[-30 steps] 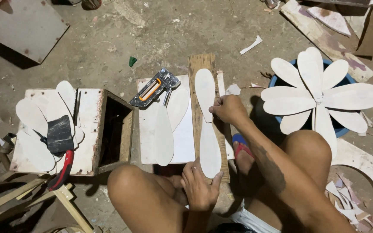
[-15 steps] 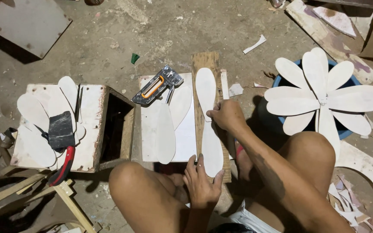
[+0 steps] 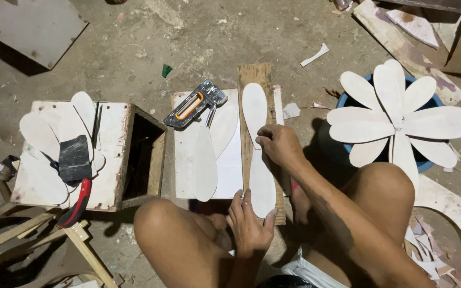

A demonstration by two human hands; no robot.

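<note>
Two white petal-shaped cutouts lie end to end on a narrow wooden plank (image 3: 255,74) on the floor. My right hand (image 3: 278,144) presses down where the far petal (image 3: 253,109) meets the near petal (image 3: 262,181). My left hand (image 3: 249,224) rests flat with spread fingers on the near petal's lower end. A metal staple gun (image 3: 196,103) with an orange handle lies just left of the plank on a white board (image 3: 230,160), beside two more loose petals (image 3: 205,162).
A finished white petal flower (image 3: 398,125) sits on a blue tub at right. A wooden box (image 3: 145,160) at left carries several petals, a black block (image 3: 74,157) and a red-handled tool (image 3: 78,202). Wood scraps and offcuts litter the concrete floor.
My left hand slid up onto the near petal's lower end. My right hand stays pressed at the joint; the view shifted only slightly.
</note>
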